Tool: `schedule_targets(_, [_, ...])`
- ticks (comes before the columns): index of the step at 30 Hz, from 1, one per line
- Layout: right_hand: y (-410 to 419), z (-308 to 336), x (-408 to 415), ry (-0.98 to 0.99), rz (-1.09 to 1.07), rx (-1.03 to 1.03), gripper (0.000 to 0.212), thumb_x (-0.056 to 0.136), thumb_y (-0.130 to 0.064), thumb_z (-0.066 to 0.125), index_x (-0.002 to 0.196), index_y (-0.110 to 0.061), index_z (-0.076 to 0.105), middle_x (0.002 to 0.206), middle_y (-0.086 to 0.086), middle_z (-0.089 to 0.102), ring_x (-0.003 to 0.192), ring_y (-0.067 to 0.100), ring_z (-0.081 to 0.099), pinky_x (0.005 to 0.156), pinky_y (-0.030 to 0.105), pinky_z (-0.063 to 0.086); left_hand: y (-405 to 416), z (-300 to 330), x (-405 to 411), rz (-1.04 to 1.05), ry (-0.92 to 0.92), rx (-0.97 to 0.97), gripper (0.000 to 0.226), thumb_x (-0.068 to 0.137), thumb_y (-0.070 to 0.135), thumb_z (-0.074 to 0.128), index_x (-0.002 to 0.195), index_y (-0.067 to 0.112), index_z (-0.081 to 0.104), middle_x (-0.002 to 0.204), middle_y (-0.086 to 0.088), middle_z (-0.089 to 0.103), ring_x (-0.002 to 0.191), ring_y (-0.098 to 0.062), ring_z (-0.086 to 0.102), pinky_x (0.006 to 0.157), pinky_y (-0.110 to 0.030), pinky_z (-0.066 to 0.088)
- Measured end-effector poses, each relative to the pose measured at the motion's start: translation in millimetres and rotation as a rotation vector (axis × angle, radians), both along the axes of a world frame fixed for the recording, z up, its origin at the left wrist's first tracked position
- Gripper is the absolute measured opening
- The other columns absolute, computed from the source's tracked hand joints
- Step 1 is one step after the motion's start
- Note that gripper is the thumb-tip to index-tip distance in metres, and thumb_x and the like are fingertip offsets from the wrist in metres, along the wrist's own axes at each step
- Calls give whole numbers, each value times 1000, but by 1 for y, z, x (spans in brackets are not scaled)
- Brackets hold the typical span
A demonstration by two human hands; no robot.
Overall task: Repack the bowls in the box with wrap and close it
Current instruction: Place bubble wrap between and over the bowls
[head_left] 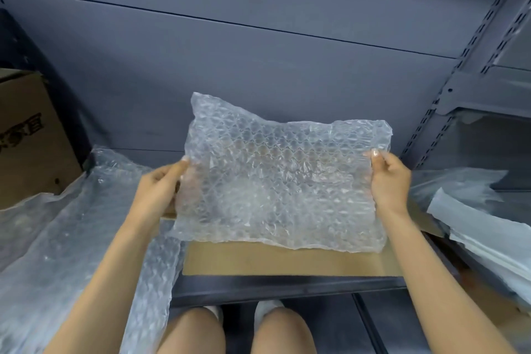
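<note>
— Knees noted at 6 o'clock. Step in hand?
— Padding. Bubble wrap sheet (283,178) is pinched by left hand (158,187) at 9 and right hand (389,178) at 3, held spread above the box (287,259). Bowls unseen.
— Next?
— Sheet likely to be lowered flat, flaps then folded.

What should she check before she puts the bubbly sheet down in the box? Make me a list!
1. Left hand holds the clear bubble wrap sheet by its edge: ok.
2. Right hand pinches the opposite edge: ok.
3. Sheet spread flat, not bunched: ok, only wrinkled.
4. Sheet over the brown cardboard box: ok, the box's near flap shows just below it.
5. Bowls sitting in the box: cannot tell, the sheet hides the inside.
6. More wrap at hand: ok, a long clear bubble wrap strip lies to the left.
</note>
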State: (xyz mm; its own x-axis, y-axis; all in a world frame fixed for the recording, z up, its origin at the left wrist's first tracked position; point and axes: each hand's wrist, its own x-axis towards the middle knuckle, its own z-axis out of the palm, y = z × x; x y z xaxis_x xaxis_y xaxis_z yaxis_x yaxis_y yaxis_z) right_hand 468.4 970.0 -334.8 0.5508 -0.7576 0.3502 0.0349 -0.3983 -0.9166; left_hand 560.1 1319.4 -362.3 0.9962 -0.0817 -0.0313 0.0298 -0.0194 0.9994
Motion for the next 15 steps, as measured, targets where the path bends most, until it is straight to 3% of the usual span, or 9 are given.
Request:
schedule_targets(3, [2,-7,1,-23,-13,39,35,98,-33,50,123,-12,63,72,-5,57,64,0,48,71,23,44,-11,-14,-11,75,-164,173,35,91,28,62,65,12,44,54,0,43,46,-16,42,45,-24,41])
schedule_targets(5, [6,-11,-1,-26,-10,62,42,98,-38,49,119,-4,63,76,15,62,61,3,49,64,20,43,-17,-16,-18,180,-331,322,35,94,30,56,65,19,41,52,2,48,43,-9,47,46,-22,42])
schedule_targets(7, [9,-16,-6,25,62,164,58,93,-51,50,112,2,62,97,23,65,79,14,62,77,28,49,-19,-19,-22,254,-454,370,34,96,33,50,67,19,38,51,0,48,43,-12,44,45,-20,36])
schedule_targets(8, [10,-20,-10,86,113,223,58,89,-58,53,108,-5,66,105,18,67,92,21,65,89,36,51,-19,-21,-22,274,-500,381,32,97,33,48,70,17,39,52,-4,49,44,-14,42,47,-25,36])
schedule_targets(10, [14,-30,-21,211,217,274,39,82,-62,59,101,-28,69,106,-3,70,104,17,63,99,43,46,-18,-26,-22,296,-553,386,26,98,31,46,78,14,44,55,-11,53,48,-26,48,49,-35,42])
schedule_targets(13, [17,-49,-33,228,219,50,38,87,-55,56,104,-22,67,100,-10,69,98,6,61,92,34,47,-15,-31,-21,334,-557,382,19,99,31,43,88,17,50,57,-10,56,53,-33,54,55,-43,47])
schedule_targets(15, [25,-53,-39,127,115,-144,37,93,-46,49,90,-10,58,75,-5,60,70,-2,53,72,26,45,-13,-30,-23,360,-554,420,18,100,28,42,93,14,51,57,-9,54,56,-34,52,58,-42,45])
